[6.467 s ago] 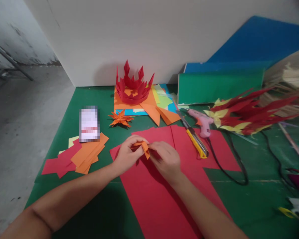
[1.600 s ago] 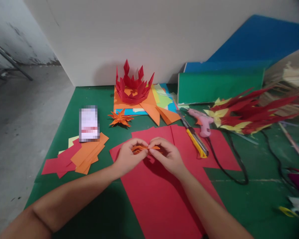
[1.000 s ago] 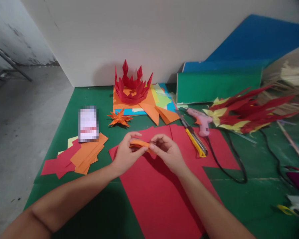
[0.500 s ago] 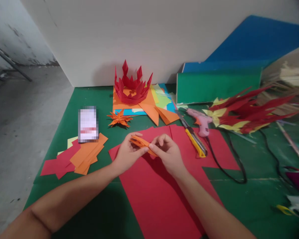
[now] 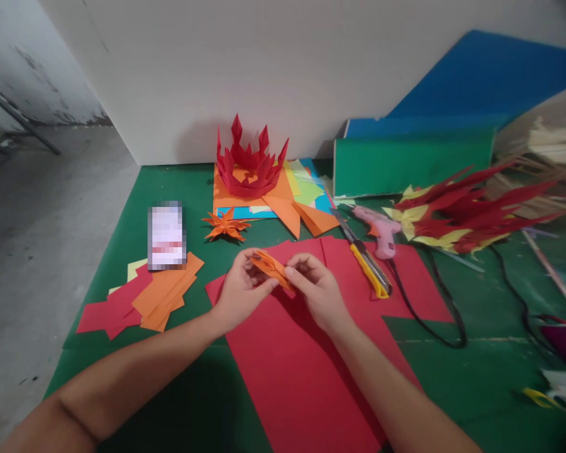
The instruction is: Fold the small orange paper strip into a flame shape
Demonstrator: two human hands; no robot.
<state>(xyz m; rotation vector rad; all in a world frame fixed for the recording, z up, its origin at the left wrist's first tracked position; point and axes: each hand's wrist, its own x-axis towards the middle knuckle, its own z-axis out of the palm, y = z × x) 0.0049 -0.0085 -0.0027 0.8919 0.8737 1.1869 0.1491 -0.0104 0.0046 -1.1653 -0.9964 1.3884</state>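
Both hands meet over a large red paper sheet (image 5: 292, 371) on the green table. My left hand (image 5: 239, 290) and my right hand (image 5: 317, 290) pinch the same small folded orange paper piece (image 5: 270, 267) between fingertips, holding it just above the sheet. The piece is narrow and pointed, tilted down to the right. A finished orange paper star (image 5: 226, 225) lies just beyond the hands.
A red paper crown (image 5: 249, 160) stands on orange and coloured sheets at the back. Red and orange scraps (image 5: 144, 299) and a blurred card (image 5: 166, 234) lie left. A yellow utility knife (image 5: 368, 267), pink glue gun (image 5: 381, 229) with black cable, red-yellow paper flowers (image 5: 462, 211) and a green board (image 5: 412, 162) are right.
The orange piece has been turned and refolded between my fingers, from flat across to tilted down to the right. My hands have stayed in the same place over the red sheet.
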